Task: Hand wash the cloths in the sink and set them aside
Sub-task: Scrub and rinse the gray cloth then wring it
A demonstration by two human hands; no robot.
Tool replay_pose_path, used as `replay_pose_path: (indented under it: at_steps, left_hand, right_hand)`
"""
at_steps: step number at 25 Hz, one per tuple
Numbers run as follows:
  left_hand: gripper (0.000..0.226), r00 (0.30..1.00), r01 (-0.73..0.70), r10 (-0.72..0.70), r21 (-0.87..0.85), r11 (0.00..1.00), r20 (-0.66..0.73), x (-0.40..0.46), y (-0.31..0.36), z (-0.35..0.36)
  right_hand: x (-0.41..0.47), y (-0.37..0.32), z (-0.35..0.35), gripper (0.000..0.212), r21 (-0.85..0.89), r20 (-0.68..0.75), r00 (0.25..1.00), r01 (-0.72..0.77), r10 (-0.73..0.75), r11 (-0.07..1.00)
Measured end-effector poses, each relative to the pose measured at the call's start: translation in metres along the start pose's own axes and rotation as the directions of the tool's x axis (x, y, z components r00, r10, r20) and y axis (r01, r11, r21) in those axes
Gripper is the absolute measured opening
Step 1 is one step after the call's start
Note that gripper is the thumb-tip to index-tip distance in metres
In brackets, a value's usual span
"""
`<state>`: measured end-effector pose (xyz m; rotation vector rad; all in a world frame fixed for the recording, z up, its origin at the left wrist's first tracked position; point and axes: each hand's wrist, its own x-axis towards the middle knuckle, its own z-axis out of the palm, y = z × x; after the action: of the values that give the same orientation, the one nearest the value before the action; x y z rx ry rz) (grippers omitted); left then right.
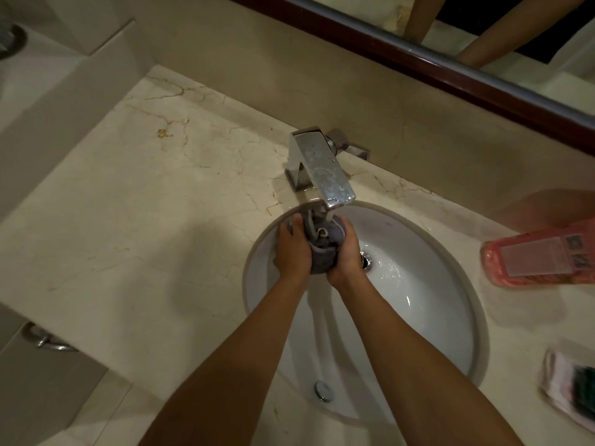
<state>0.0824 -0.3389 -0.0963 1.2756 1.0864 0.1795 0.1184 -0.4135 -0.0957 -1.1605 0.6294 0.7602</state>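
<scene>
Left hand [293, 249] and right hand [346, 255] both curled around grey cloth [322, 249], pressed together under faucet spout [325, 175], near back rim of sink [450, 317], pink bottle [541, 255] at right edge, bare countertop [145, 220] wide at left

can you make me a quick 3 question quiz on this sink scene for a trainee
1. True or false: the grey cloth lies flat on the counter.
2. What does the cloth sit under? A) the faucet spout B) the pink bottle C) the mirror frame
3. Fill in: the left hand and right hand both grip the ____ over the sink.

Key: 1 false; 2 A; 3 cloth
</scene>
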Motion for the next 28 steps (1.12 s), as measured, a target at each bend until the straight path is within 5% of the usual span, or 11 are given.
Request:
replay_pose_path:
  at_steps: [3, 7, 12, 20, 25, 28]
  left_hand:
    - [0.032, 0.99, -0.136, 0.139, 0.112, 0.984, -0.023, -0.005, -0.004, -0.008]
    - [0.037, 0.992, 0.112, -0.1, -0.178, 0.978, 0.073, -0.011, 0.003, -0.003]
    - [0.034, 0.997, 0.029, -0.026, -0.045, 0.999, 0.078, -0.011, 0.002, 0.007]
    - [0.024, 0.989, -0.133, 0.126, -0.084, 0.988, -0.077, -0.01, -0.004, 0.003]
    - [0.024, 0.991, -0.134, 0.13, -0.153, 0.979, -0.038, -0.009, -0.008, -0.005]
    - [0.019, 0.995, -0.013, 0.036, -0.223, 0.975, 0.097, -0.01, -0.009, -0.009]
  right_hand:
    - [0.007, 0.0, 0.0, 0.035, -0.119, -0.11, 0.985, 0.123, -0.136, 0.985]
    - [0.005, 0.012, 0.002, 0.023, -0.289, -0.145, 0.898, 0.364, -0.416, 0.885]
    - [0.001, 0.012, 0.009, 0.025, -0.368, -0.108, 0.834, 0.472, -0.541, 0.801]
    - [-0.01, 0.003, 0.001, 0.036, 0.038, -0.15, 0.98, 0.14, -0.133, 0.989]
    - [-0.014, -0.006, -0.002, 0.042, -0.029, 0.018, 0.999, -0.03, 0.03, 0.999]
    - [-0.014, -0.002, 0.001, 0.029, -0.022, -0.037, 0.997, 0.062, -0.063, 0.998]
